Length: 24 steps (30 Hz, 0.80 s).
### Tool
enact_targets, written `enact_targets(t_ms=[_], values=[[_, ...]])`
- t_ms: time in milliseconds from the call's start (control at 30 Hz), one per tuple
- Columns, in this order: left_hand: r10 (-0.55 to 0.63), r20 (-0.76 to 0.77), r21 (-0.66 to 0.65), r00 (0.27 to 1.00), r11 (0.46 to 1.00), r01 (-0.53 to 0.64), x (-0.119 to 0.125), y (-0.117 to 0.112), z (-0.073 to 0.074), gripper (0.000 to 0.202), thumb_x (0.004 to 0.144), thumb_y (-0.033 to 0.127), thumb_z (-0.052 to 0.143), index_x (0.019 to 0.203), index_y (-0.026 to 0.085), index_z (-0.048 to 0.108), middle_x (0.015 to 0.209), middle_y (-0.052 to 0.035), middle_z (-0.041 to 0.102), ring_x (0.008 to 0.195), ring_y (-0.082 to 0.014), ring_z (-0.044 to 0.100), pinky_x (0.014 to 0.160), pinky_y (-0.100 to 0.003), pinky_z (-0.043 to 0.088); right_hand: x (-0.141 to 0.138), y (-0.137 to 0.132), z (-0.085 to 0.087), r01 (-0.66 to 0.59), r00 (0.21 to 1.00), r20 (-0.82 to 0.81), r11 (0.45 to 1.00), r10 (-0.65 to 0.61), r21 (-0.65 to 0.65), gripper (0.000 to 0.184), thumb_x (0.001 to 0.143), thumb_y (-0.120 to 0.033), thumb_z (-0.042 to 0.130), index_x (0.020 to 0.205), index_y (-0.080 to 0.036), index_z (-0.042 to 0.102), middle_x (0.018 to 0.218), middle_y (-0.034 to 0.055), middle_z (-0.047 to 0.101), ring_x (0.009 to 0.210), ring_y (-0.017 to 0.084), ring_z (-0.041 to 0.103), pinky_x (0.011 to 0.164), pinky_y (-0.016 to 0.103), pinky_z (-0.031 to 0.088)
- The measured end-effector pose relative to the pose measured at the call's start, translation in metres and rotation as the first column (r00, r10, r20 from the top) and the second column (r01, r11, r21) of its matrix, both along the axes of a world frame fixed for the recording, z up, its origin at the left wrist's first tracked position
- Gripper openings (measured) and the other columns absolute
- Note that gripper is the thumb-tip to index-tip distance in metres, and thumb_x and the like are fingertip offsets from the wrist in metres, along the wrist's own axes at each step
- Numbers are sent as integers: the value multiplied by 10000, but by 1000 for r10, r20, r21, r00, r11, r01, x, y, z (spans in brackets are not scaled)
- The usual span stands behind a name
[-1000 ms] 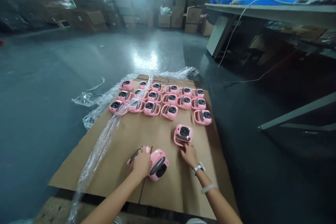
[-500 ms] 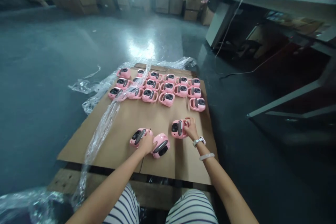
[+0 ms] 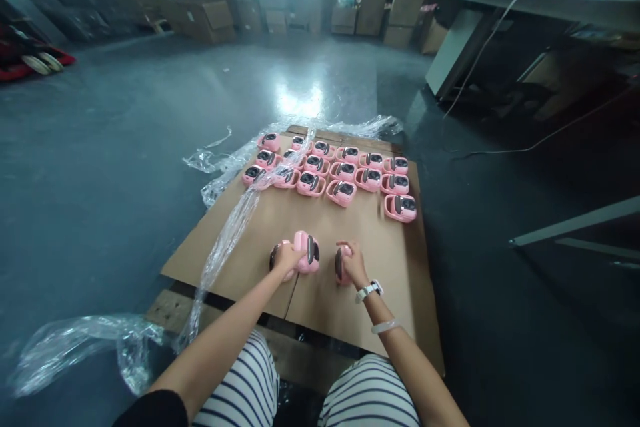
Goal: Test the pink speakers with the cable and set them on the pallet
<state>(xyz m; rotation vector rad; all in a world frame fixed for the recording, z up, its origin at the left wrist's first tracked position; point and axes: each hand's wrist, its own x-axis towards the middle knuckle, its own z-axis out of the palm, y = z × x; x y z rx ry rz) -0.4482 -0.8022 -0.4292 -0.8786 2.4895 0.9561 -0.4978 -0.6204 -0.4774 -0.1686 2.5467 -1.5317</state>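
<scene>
Two pink toy units [image 3: 306, 253] sit side by side under my left hand [image 3: 286, 257], which grips them from the left. My right hand [image 3: 354, 261] is closed around a third pink unit [image 3: 341, 264], turned on its side just right of them. All three rest on a brown cardboard sheet [image 3: 330, 227] laid over a wooden pallet. Farther away on the cardboard, several more pink units [image 3: 345, 177] stand in rows. A watch and a pale bangle are on my right wrist.
A strip of clear plastic film [image 3: 227, 240] runs down the cardboard's left side and pools on the dark floor [image 3: 100, 167]. A workbench [image 3: 540, 0] with a hanging cable stands at the right. Cardboard boxes [image 3: 205, 17] are stacked at the back.
My right hand pulled its pink unit back toward me and turned it on its side. My left hand drew its two units together. The view shifted, the rows now farther off.
</scene>
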Motion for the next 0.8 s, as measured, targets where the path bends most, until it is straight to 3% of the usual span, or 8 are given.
enact_targets(t_ms=[133, 233, 367, 500, 633, 700, 800], values=[[64, -40, 214, 997, 975, -54, 2, 16, -4, 246, 894, 331, 525, 818, 105, 586, 740, -8, 598, 646, -107, 575, 610, -257, 500, 34, -34, 5, -187, 982, -3, 982, 187, -31, 286, 705, -204, 580, 981, -199, 655, 996, 52, 583, 965, 194, 559, 916, 316, 426], [59, -75, 302, 995, 953, -34, 6, 24, -8, 229, 889, 316, 541, 823, 102, 588, 751, -8, 600, 643, -100, 574, 593, -242, 501, 48, -48, 4, -176, 984, 13, 984, 176, -4, 415, 697, -284, 625, 1087, -146, 598, 1028, 93, 562, 955, 223, 552, 890, 349, 435], [-13, -90, 312, 996, 949, 41, 13, 25, -12, 222, 876, 318, 560, 835, 104, 605, 719, 0, 599, 610, -98, 566, 574, -241, 495, 47, -45, 0, -140, 990, 38, 989, 138, 50, 282, 739, -222, 555, 997, -134, 627, 1028, 114, 544, 931, 228, 552, 864, 356, 432], [-64, -126, 175, 990, 981, 86, 14, 17, -9, 213, 837, 314, 602, 877, 107, 628, 802, -27, 633, 729, -144, 602, 687, -306, 508, 41, -34, 0, -202, 979, 41, 975, 199, 89, 190, 724, -168, 561, 892, -155, 649, 1037, 89, 550, 964, 202, 549, 861, 304, 423], [-98, -214, -70, 972, 994, 85, 11, 0, 5, 303, 845, 279, 526, 1106, 141, 596, 1131, -122, 575, 1073, -239, 539, 902, -386, 436, 37, -24, 9, -365, 931, 35, 921, 364, 135, 38, 692, -165, 606, 719, -148, 627, 879, 44, 555, 800, 156, 540, 760, 264, 422], [-227, -241, -143, 944, 970, 197, 11, -7, 12, 338, 788, 217, 562, 1121, 188, 611, 1246, -117, 500, 1195, -255, 453, 974, -368, 384, 35, -19, 16, -481, 876, 33, 862, 482, 158, 58, 651, -168, 650, 626, -155, 599, 782, 8, 532, 693, 125, 498, 688, 241, 400], [-466, -215, -185, 858, 882, 433, 14, -13, 18, 429, 646, 92, 624, 1054, 217, 665, 1335, -97, 407, 1243, -273, 405, 1019, -349, 338, 32, -14, 26, -603, 792, 31, 773, 610, 197, 141, 593, -187, 707, 559, -157, 573, 745, -16, 510, 605, 93, 426, 622, 229, 353]])
